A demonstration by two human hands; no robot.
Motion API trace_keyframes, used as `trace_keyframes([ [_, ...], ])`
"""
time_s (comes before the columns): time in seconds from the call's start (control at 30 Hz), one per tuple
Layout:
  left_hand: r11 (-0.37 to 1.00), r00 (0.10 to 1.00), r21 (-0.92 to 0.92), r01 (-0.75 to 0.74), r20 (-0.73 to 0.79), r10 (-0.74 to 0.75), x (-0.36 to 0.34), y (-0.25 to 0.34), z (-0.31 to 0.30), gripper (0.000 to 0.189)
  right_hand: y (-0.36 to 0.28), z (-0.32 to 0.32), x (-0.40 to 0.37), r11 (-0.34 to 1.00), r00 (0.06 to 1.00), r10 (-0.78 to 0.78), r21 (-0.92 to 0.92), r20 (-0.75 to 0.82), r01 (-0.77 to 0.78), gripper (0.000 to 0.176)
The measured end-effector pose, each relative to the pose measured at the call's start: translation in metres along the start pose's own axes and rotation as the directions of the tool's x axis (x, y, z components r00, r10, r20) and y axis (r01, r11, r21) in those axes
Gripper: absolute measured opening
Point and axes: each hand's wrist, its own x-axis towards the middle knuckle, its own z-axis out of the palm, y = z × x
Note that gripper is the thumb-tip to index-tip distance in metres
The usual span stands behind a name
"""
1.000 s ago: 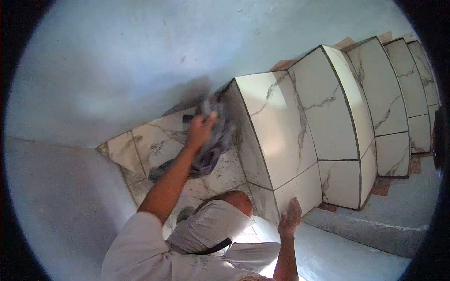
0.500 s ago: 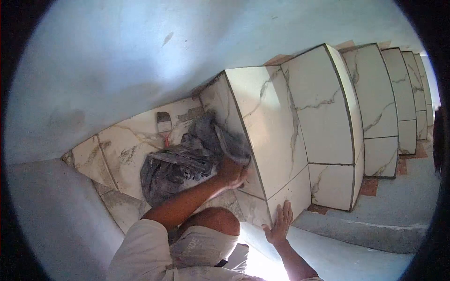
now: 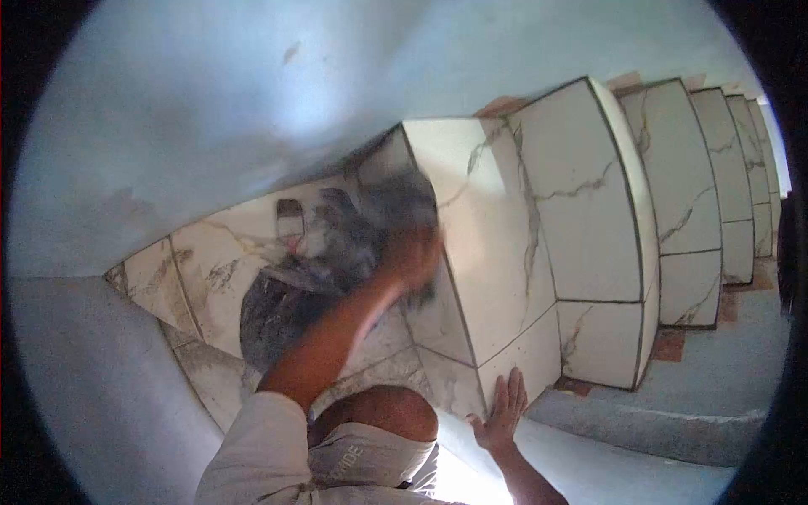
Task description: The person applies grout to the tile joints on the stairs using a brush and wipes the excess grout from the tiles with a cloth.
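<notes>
My left hand, smeared by motion, is closed on a dark grey cloth and presses part of it against the upright tile riser of a stair. The rest of the cloth lies bunched on the lower tiled tread, partly covered by my forearm. My right hand lies flat with fingers spread at the near end of the marbled step tile, holding nothing. Beside the cloth, close to the wall, lies a paintbrush with dark bristles and a red handle.
More marble-patterned steps climb to the right, with dark lines along their edges. A pale blue wall borders the stairs at the back. Grey dusty smears mark the lower tread. My bent knee is close to the riser.
My left hand has moved up along the riser with the cloth, which is now spread and blurred. My right hand stays at the tile's near end.
</notes>
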Motion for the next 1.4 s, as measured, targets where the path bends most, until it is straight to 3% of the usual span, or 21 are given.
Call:
trace_keyframes([
  [0.13,0.976,0.976,-0.152,0.157,0.174,-0.130,0.017,0.012,-0.045,0.054,0.002,-0.005,0.002,0.999,1.000,0.001,-0.048,0.028,0.000,0.086],
  [0.23,0.914,0.922,0.197,-0.355,-0.088,0.377,-0.050,0.006,0.056,0.053,0.000,-0.003,0.005,1.000,1.000,0.015,-0.025,0.015,-0.014,0.084],
  [0.3,0.842,0.831,0.063,-0.536,-0.138,0.539,-0.053,0.007,0.054,0.053,0.002,-0.003,0.007,1.000,1.000,0.009,-0.024,0.010,-0.009,0.082],
  [0.37,0.975,0.971,-0.025,-0.223,0.083,0.224,-0.015,0.011,0.026,0.053,0.003,-0.003,0.005,1.000,1.000,0.015,0.014,0.003,-0.015,0.081],
  [0.43,0.957,0.948,-0.289,0.034,0.313,0.061,0.034,0.014,-0.048,0.053,0.003,-0.004,0.002,1.000,1.000,0.025,0.014,0.015,-0.025,0.081],
  [0.47,0.943,0.951,-0.121,-0.310,-0.014,0.310,0.054,0.003,-0.062,0.040,0.004,-0.004,0.004,1.000,1.000,0.015,0.018,0.003,-0.015,0.081],
  [0.5,0.820,0.771,0.148,-0.553,-0.282,0.570,0.074,-0.008,-0.073,0.030,0.006,-0.007,0.005,1.000,1.000,0.017,0.021,0.003,-0.017,0.081],
  [0.6,0.838,0.890,0.302,-0.455,0.118,0.441,0.039,-0.005,-0.024,0.033,0.001,-0.007,0.007,1.000,1.000,0.018,0.023,0.001,-0.018,0.080],
  [0.63,0.704,0.796,0.407,-0.583,0.108,0.596,0.008,-0.013,0.009,0.038,0.003,-0.007,0.007,1.000,1.000,0.011,0.025,-0.018,-0.010,0.080],
  [0.67,0.804,0.835,0.229,-0.549,0.196,0.514,-0.028,-0.011,0.023,0.045,0.003,-0.005,0.007,1.000,0.999,0.001,0.028,-0.035,0.000,0.081],
  [0.7,0.642,0.637,0.138,-0.754,-0.089,0.766,-0.033,-0.016,0.043,0.059,0.003,-0.004,0.007,0.999,0.999,-0.020,0.032,-0.039,0.022,0.081],
  [0.73,0.761,0.882,-0.602,-0.241,0.191,0.430,-0.038,-0.055,0.078,0.063,0.003,-0.003,0.007,0.999,0.999,-0.019,0.031,-0.036,0.020,0.080],
  [0.77,0.760,0.887,-0.601,-0.248,0.175,0.428,-0.037,-0.044,0.063,0.063,0.003,-0.003,0.006,1.000,0.999,-0.011,0.026,-0.031,0.012,0.080],
  [0.83,0.998,0.988,-0.044,0.052,0.144,-0.045,-0.044,-0.006,0.027,0.047,0.002,-0.004,0.008,1.000,1.000,-0.007,0.007,-0.004,0.007,0.082],
  [0.9,0.973,0.910,0.082,0.218,0.344,-0.233,0.016,-0.055,0.031,0.065,-0.001,-0.005,0.007,0.999,0.998,0.034,-0.043,0.045,-0.033,0.084],
  [0.97,0.968,0.954,-0.201,-0.147,-0.289,0.085,0.047,-0.069,-0.002,0.067,-0.001,0.000,0.005,0.999,0.999,0.018,-0.037,0.032,-0.017,0.085],
  [1.1,0.963,0.903,-0.226,-0.146,-0.427,0.036,0.052,-0.089,0.010,0.069,-0.003,0.000,0.006,0.998,0.999,0.024,-0.065,0.027,-0.023,0.086],
  [1.17,0.850,0.838,-0.518,0.101,-0.416,-0.353,0.040,-0.072,0.010,0.067,-0.004,-0.001,0.005,0.998,1.000,0.014,-0.058,0.024,-0.012,0.086],
  [1.27,0.677,0.860,-0.734,-0.058,-0.381,-0.339,0.054,-0.049,-0.021,0.065,-0.006,-0.009,0.002,0.997,0.999,0.028,-0.072,0.038,-0.025,0.087],
  [1.37,0.895,0.702,-0.332,-0.298,-0.711,-0.029,0.050,-0.017,-0.017,0.069,-0.004,-0.002,0.011,0.997,0.999,0.012,-0.075,0.036,-0.009,0.087],
  [1.4,0.978,0.709,-0.148,-0.148,-0.705,0.000,0.059,-0.034,-0.011,0.067,-0.004,-0.003,0.008,0.997,1.000,-0.002,-0.073,0.028,0.004,0.087],
])
